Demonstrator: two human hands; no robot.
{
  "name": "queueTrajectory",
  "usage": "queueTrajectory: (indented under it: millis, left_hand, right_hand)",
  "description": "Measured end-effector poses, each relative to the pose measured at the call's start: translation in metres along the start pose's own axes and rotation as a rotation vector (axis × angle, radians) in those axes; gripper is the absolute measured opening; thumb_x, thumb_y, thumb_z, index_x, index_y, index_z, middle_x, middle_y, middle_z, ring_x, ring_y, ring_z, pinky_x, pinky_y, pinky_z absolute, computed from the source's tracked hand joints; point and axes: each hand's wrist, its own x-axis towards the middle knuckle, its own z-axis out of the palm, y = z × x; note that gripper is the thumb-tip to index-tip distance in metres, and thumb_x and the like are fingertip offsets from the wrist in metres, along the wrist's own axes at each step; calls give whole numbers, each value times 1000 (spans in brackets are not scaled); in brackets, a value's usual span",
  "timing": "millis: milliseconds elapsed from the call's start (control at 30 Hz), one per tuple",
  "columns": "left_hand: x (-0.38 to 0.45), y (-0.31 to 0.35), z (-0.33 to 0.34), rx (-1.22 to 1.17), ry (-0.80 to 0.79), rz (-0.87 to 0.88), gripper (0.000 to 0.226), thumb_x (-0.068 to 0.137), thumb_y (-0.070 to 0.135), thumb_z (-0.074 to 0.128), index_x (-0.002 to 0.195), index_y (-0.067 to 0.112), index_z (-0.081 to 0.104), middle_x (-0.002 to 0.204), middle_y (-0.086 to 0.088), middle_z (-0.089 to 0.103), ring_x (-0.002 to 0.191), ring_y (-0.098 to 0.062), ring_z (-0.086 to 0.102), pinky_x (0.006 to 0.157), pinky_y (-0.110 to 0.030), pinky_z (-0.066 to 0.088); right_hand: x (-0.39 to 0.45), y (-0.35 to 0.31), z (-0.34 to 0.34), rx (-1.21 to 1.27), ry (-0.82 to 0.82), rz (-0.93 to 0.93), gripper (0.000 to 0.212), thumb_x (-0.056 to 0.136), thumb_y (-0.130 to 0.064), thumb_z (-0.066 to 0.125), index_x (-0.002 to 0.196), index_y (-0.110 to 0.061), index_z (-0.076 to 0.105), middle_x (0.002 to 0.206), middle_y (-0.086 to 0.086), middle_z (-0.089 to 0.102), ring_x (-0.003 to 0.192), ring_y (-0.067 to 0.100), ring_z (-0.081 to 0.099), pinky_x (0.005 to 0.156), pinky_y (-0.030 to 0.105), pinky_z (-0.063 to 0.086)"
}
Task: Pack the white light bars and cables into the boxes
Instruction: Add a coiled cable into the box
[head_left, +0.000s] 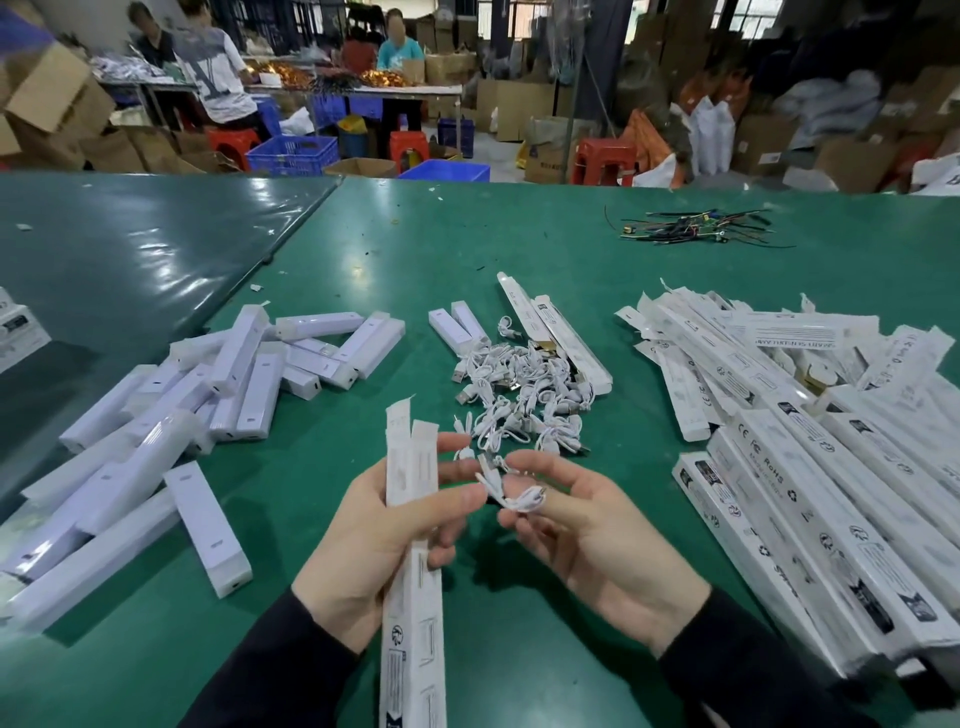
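- Head view: the left hand (384, 525) has its grip closed round a long white box (413, 561), thumb across the front and fingers behind, holding it upright with the opened flap end at the top, which looks meant to keep the mouth facing the other hand.
- Right hand (576, 525) sits just beside that mouth, fingers loosely curled, pinching a coiled white cable (511, 493) between thumb and fingertips; the coil is close to the box opening but not yet inside it.
- Beyond the two grips, the loose pile of cables (519, 395) lies on the green table (363, 249), near enough to pick from without reaching far.
- Left of the left grip, the white light bars (218, 395) lie heaped; whether one is already in the held box I cannot tell.
- Right of the right grip, a stack of printed boxes (810, 447) is spread out, probably the supply or finished lot; which one is not clear.
- My judgement: the step in hand is feeding the cable into the box.
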Motion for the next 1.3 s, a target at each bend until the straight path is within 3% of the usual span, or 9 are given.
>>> queueTrajectory:
  millis: [300,400,533,667,833,933,1033,1200,1300]
  left_hand:
    - [-1,-3,5,27,29,-34,53,56,-10,82,103,-3,59,67,-12,63,41,-13,50,34,-17,37]
    - [-1,-2,7,37,90,-13,51,52,-1,76,100,-2,59,65,-11,63,37,-11,45,34,-16,35]
    - [-4,4,7,105,166,50,56,45,5,80,97,1,60,68,-14,65,36,-11,40,34,-16,34]
    - [-5,7,7,128,187,76,61,42,9,81,99,4,59,73,-17,69,36,-11,41,33,-18,34]
    - [-7,6,10,121,122,65,60,45,3,81,102,4,59,65,-10,67,36,-12,43,33,-16,34]
    - [-9,4,10,220,84,53,69,38,-11,87,101,4,60,61,-13,65,36,-14,47,33,-16,34]
    - [-11,2,12,299,14,-5,58,48,-1,82,101,5,61,62,-14,65,40,-17,52,33,-16,34]
    - [-12,1,13,309,-9,-19,61,49,-2,82,106,3,59,67,-15,68,42,-19,57,32,-16,33]
    - [-10,-1,11,303,-3,-19,68,48,-8,86,110,3,61,77,-17,71,42,-18,52,33,-17,34]
  right_hand:
    - [-3,13,4,82,-14,-67,30,63,-2,76,87,-6,58,83,17,71,60,17,68,56,20,55]
    - [-6,6,4,-142,-10,-27,10,78,-14,72,84,-7,68,76,13,71,59,18,69,51,19,53]
    - [-10,-2,0,-382,-11,-47,24,79,-31,72,76,-7,75,66,11,68,54,17,68,45,16,47]
    - [-10,-4,-1,-287,-63,9,21,66,-15,74,81,-1,77,64,8,64,58,18,69,52,15,51]
    - [-10,0,1,-126,-109,182,19,83,-4,66,95,9,72,79,18,66,63,20,70,56,18,55]
    - [-11,-6,2,-88,-146,317,37,80,-29,68,91,6,72,82,22,69,63,25,71,57,22,58]
    - [-13,-11,0,-204,-154,373,42,67,-45,75,78,-5,77,80,19,71,61,22,72,51,18,56]
    - [-11,-16,-6,-197,-181,360,27,72,-24,75,83,0,75,84,18,72,70,25,74,57,18,57]
    - [-8,-16,-9,-163,-140,311,36,75,-17,71,99,10,70,96,21,72,77,29,74,63,23,59]
